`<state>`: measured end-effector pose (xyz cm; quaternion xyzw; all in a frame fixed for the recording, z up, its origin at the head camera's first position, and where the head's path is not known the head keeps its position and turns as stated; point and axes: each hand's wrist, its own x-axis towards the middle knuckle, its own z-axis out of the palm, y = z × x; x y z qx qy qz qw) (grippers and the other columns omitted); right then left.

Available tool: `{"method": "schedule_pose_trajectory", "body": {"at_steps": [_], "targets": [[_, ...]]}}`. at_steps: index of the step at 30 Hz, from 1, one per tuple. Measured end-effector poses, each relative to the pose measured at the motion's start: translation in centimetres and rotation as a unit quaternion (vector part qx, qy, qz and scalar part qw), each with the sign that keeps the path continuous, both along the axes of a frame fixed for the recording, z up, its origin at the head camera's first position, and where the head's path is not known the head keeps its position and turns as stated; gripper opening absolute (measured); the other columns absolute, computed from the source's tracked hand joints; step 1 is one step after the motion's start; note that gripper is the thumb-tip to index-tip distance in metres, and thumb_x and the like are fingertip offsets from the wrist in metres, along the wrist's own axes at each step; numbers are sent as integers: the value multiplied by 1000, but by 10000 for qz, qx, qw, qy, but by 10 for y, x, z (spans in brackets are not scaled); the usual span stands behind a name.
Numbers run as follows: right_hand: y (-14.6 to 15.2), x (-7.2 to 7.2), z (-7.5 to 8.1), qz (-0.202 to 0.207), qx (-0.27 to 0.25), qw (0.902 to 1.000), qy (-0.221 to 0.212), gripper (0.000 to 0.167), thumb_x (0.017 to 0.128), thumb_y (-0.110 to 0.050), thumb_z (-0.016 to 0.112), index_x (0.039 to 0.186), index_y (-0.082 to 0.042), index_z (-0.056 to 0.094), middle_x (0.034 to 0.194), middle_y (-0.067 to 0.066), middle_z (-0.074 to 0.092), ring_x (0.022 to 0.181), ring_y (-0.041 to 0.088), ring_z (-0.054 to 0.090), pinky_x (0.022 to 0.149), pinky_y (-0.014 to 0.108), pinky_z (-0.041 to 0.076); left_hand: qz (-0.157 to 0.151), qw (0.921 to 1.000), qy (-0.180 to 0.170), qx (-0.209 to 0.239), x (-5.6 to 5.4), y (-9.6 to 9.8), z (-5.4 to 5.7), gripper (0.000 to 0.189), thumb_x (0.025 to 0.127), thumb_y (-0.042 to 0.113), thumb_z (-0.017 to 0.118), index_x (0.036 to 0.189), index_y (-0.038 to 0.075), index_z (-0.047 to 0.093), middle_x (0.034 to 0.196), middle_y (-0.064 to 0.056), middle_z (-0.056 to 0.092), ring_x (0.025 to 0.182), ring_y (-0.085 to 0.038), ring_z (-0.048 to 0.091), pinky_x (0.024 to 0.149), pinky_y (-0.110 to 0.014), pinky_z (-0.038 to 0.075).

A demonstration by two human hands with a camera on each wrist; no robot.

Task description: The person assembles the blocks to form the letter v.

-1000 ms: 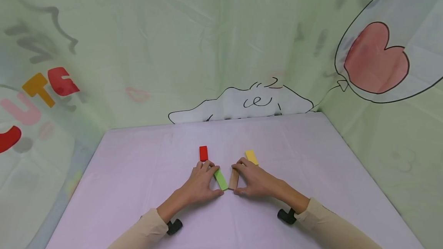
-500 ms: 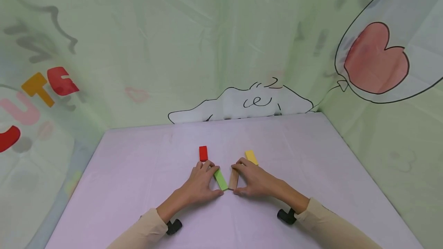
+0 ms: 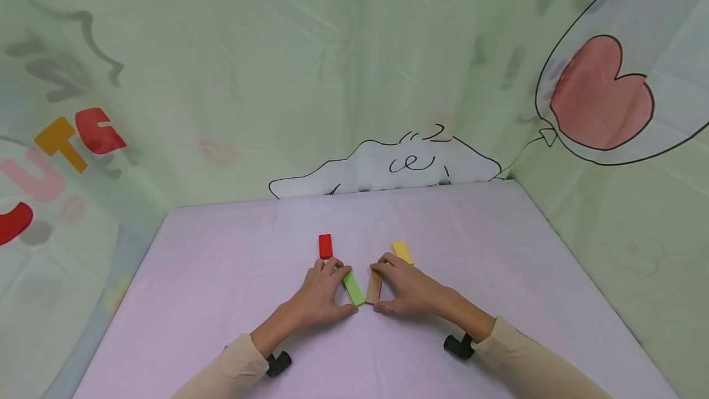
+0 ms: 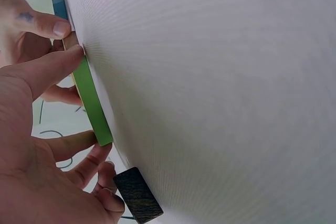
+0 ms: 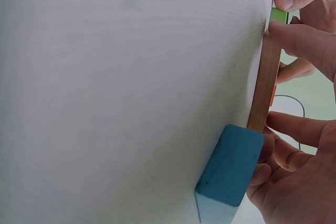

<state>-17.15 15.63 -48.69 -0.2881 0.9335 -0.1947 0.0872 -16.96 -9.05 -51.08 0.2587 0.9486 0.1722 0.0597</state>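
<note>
On the table, a green block [image 3: 353, 288] and a brown wooden block [image 3: 373, 287] lie slanted, their near ends meeting in a V. My left hand [image 3: 324, 288] holds the green block lengthwise, thumb at the near end and fingertips at the far end. In the same manner my right hand [image 3: 407, 288] holds the wooden block between thumb and fingers. Beyond the left fingers lies a red-topped block [image 3: 325, 246]; a dark block face [image 4: 138, 195] shows beside them in the left wrist view. Past the right fingers is a yellow-topped block [image 3: 402, 252], with a blue block face [image 5: 231, 165] near them in the right wrist view.
A pale pinkish-white cloth covers the table [image 3: 232, 263]. Printed pale green sheeting [image 3: 277, 79] encloses the back and both sides. Black wrist-worn devices [image 3: 458, 346] sit under the beige sleeves [image 3: 532, 356].
</note>
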Motion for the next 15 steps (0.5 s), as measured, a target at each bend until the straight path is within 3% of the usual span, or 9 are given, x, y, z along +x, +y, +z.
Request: {"method": "schedule_pose_trajectory", "body": {"at_steps": [9, 15], "targets": [[0, 1, -1, -55, 50, 9999, -123, 80, 84, -39, 89, 148, -4, 57, 135, 6, 58, 112, 16, 60, 98, 39, 57, 8, 10000, -27, -33, 2, 0, 0, 82, 86, 53, 81, 152, 13, 55, 144, -7, 53, 126, -25, 43, 102, -45, 44], [1, 2, -1, -25, 97, 9999, -53, 83, 85, -42, 88, 151, -4, 55, 135, 7, 58, 112, 17, 60, 97, 40, 57, 86, 9998, 4, 200, 5, 0, 3, 84, 91, 59, 72, 158, 15, 48, 151, -8, 50, 135, -28, 40, 106, -49, 42]]}}
